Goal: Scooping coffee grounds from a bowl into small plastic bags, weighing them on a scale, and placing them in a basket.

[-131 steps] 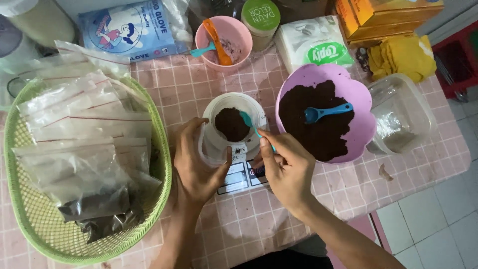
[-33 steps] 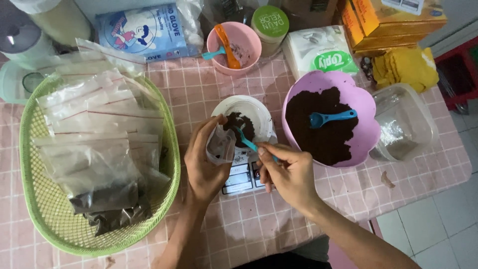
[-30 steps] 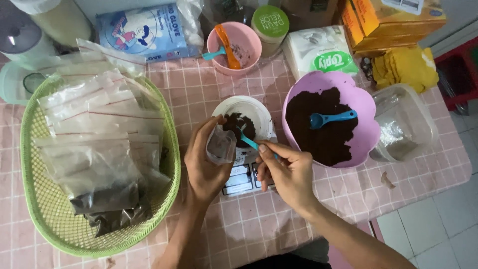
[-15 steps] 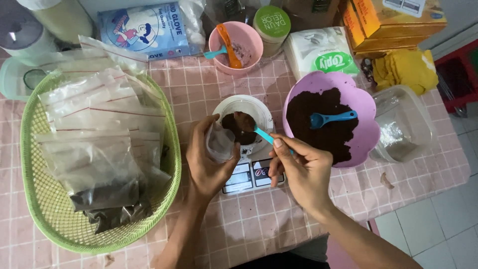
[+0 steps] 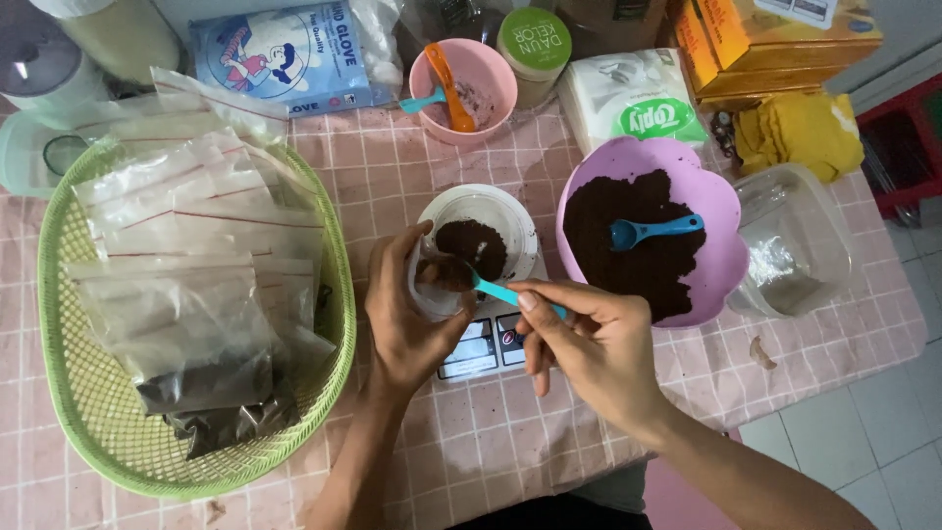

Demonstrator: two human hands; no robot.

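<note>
My right hand pinches a loaded teal spoon over what looks like a small clear bag, gripped by my left hand.

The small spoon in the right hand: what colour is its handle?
Teal blue, on the small plastic spoon, seen in the head view.

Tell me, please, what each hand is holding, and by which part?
Right hand pinches the teal spoon by its handle; left hand grips the small clear bag near its mouth.
</note>
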